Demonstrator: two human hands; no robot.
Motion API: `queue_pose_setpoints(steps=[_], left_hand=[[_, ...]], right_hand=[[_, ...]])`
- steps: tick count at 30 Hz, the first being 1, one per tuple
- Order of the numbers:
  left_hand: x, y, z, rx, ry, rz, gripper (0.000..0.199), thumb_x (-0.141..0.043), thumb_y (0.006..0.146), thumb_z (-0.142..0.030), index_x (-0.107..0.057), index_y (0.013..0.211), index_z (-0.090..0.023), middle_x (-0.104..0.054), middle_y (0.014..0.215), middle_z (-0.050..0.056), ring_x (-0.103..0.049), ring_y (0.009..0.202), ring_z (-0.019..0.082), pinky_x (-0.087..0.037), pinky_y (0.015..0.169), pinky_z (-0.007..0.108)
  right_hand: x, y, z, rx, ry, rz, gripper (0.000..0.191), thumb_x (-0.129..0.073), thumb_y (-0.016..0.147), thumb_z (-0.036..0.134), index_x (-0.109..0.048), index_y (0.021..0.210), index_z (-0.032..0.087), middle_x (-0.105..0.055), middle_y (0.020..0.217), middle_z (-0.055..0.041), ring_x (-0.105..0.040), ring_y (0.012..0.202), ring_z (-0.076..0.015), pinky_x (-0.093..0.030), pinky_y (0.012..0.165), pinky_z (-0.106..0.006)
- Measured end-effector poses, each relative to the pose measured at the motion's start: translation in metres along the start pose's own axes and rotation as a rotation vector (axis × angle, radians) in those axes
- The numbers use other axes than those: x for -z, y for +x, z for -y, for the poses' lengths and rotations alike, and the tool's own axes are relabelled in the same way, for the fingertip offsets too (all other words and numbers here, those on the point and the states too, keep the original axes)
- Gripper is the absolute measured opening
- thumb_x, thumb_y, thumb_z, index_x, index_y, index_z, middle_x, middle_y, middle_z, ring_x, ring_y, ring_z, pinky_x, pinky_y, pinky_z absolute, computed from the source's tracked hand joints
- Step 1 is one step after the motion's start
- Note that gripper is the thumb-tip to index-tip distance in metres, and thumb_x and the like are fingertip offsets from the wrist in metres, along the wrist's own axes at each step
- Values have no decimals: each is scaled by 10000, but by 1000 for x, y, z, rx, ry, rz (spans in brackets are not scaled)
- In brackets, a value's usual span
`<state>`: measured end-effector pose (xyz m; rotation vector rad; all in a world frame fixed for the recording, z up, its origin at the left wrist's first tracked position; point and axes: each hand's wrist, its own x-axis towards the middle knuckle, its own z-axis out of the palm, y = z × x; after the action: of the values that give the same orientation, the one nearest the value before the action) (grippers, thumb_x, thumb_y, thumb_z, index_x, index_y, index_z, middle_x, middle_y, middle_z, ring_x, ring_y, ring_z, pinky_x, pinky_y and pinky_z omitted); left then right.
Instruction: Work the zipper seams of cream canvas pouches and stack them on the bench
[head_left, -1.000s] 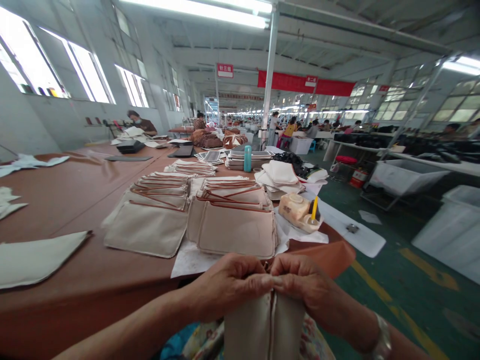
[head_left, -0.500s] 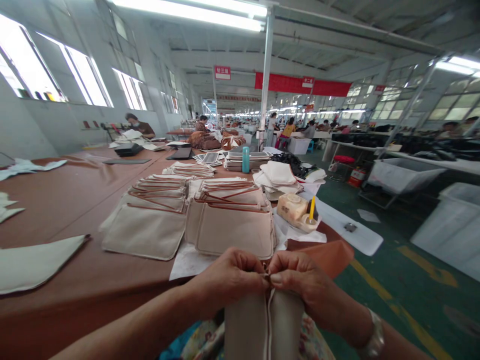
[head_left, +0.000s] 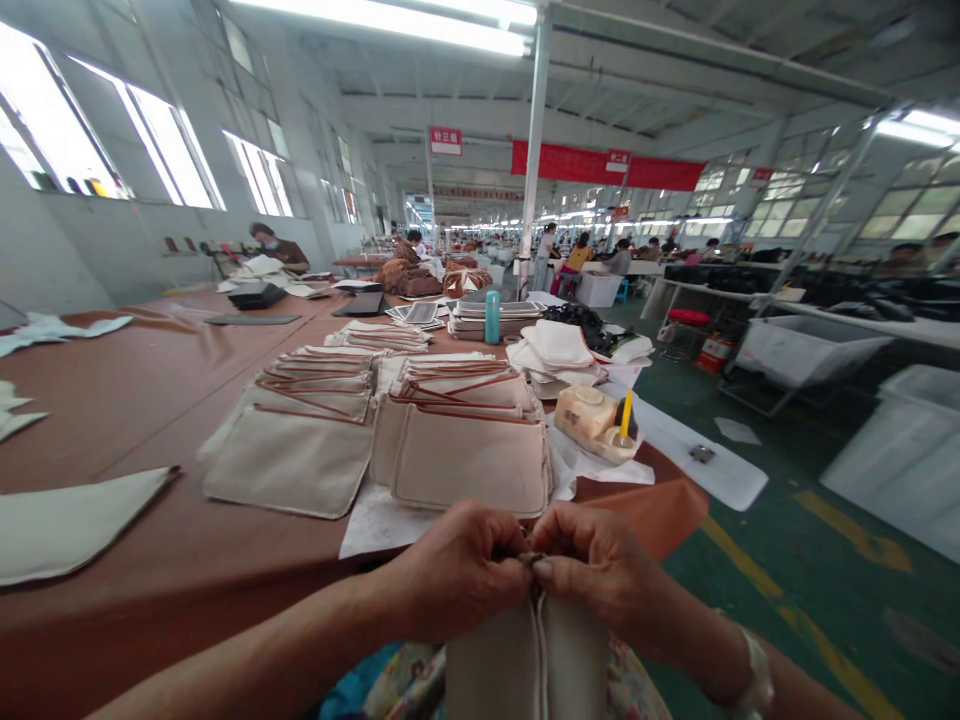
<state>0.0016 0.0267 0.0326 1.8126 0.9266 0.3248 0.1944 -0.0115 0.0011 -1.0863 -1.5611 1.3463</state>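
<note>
1. Two thumbs, which overlapped across the top of the cream fabric piece [head_left: 491, 665] one second ago, now stand tip to tip, with its brown edge [head_left: 534, 560] showing between them; this suggests close work at the upper end of the seam [head_left: 538, 660].
2. Left hand [head_left: 465, 565]: forearm rising from the lower left, knuckles up, thumb and bent forefinger clamped on the piece's top edge.
3. Right hand [head_left: 609, 562]: mirror pose, a pale bracelet [head_left: 756, 672] at the wrist, thumb and curled forefinger pinching the same edge just beside the left.
4. Position of the piece: hanging below both hands, seam roughly upright, before the floral cloth [head_left: 409, 680], at the near side of the table [head_left: 150, 415], where similar pieces [head_left: 472, 465] lie stacked.
</note>
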Motion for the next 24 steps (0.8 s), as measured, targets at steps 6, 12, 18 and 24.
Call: queue_pose_setpoints(steps=[6,12,18,24], left_hand=[[2,2,10,14,-129,75,237,-621,801,-318,-556,666,-135,-373,591,-60,-269,546,77,-167,459,224],[6,0,12,32,-475,206,322,-730,725,-419,-672,795,-110,-536,688,-10,-400,603,103,-287,532,207],[3,-3,14,145,-572,209,652,-545,812,-747,-671,833,-107,-571,727,29,-433,564,112,-315,509,219],[7,-3,11,-19,-414,314,540,-645,826,-634,-569,655,-127,-367,604,-51,-249,555,81,-177,486,226]], right_hand=[[-6,-5,-9,133,-87,-89,42,-629,828,174,-645,795,154,-619,758,-19,-535,709,-159,-410,649,-266],[-6,-13,-4,482,-249,-51,105,-556,912,137,-650,876,168,-606,781,-22,-553,711,-143,-427,660,-245],[-4,-18,2,691,-434,-28,186,-480,912,51,-601,961,184,-547,811,-27,-525,727,-143,-410,641,-237],[1,-23,-7,799,-674,21,240,-440,871,23,-548,1014,183,-549,803,-47,-488,700,-173,-392,620,-278]])
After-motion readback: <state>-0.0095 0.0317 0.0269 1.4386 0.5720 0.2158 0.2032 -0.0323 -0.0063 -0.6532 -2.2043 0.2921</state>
